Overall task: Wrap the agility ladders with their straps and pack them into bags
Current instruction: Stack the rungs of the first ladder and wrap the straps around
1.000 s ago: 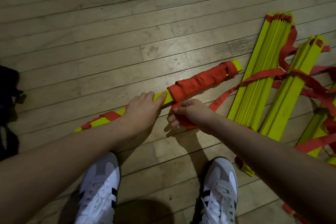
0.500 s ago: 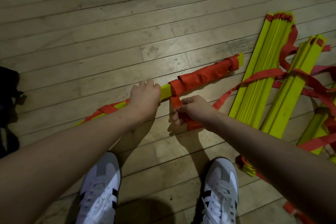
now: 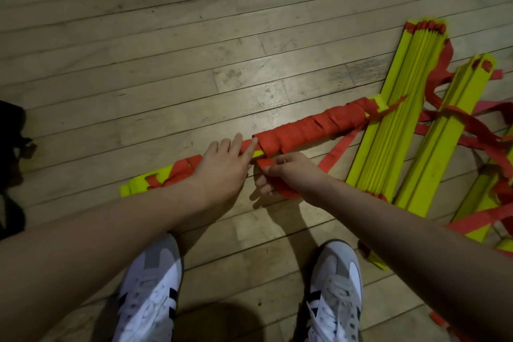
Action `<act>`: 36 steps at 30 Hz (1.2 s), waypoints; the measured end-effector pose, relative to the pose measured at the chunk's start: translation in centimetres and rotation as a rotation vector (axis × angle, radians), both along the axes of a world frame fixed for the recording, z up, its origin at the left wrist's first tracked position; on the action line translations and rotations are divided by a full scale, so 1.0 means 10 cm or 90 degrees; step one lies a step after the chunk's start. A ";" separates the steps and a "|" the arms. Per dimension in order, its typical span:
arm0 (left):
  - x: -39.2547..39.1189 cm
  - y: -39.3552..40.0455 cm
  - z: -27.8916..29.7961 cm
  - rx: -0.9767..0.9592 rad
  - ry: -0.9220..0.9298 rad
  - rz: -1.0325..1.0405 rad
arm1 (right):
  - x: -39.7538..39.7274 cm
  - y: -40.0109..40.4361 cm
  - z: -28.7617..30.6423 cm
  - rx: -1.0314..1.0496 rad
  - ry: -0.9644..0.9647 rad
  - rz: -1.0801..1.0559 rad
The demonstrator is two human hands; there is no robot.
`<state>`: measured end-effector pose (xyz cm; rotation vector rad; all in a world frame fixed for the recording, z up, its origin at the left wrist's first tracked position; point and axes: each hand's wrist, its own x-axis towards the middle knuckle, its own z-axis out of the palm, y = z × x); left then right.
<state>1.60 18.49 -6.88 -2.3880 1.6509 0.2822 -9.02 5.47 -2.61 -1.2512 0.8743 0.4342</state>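
The ladder bundle (image 3: 277,147) on the wooden floor (image 3: 194,64) has bright yellow-green rungs, and the strap (image 3: 311,128) wound round it is orange-red. The loose rung stacks (image 3: 399,111) toward the floor's right edge are the same yellow-green, crossed by tangled orange-red straps (image 3: 466,122). The floor is pale, worn tan planks with darker seams and grey scuffs. The sneakers (image 3: 150,289) are white and grey with black stripes. A bag (image 3: 11,169) at the left edge is black.
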 end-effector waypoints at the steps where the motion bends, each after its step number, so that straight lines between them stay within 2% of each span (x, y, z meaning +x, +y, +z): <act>1: -0.04 0.02 -0.02 0.007 0.035 0.025 | -0.02 0.00 0.00 -0.005 0.000 0.003; 6: -0.01 -0.03 0.05 0.006 0.063 0.116 | -0.07 0.01 0.01 -0.001 0.007 0.014; 10: 0.08 -0.15 0.12 0.011 0.098 0.168 | -0.05 0.02 0.03 0.052 0.015 0.035; 13: 0.23 -0.29 0.18 -0.009 0.079 0.186 | -0.03 0.01 0.05 0.091 0.014 0.070; 16: 0.36 -0.42 0.23 -0.015 0.043 0.186 | 0.00 -0.02 0.05 0.106 0.003 0.050; 19: 0.37 -0.48 0.20 -0.009 0.003 0.143 | 0.01 -0.07 0.04 0.105 -0.004 0.018; 27: 0.08 -0.08 0.04 -0.077 0.035 -0.015 | -0.01 -0.07 -0.01 0.074 0.007 -0.030; 30: -0.02 -0.03 0.05 0.009 0.095 0.048 | -0.03 -0.05 -0.02 0.057 0.007 -0.042; 36: 0.06 -0.21 0.15 0.000 0.183 0.184 | -0.02 -0.01 0.01 0.042 0.006 -0.032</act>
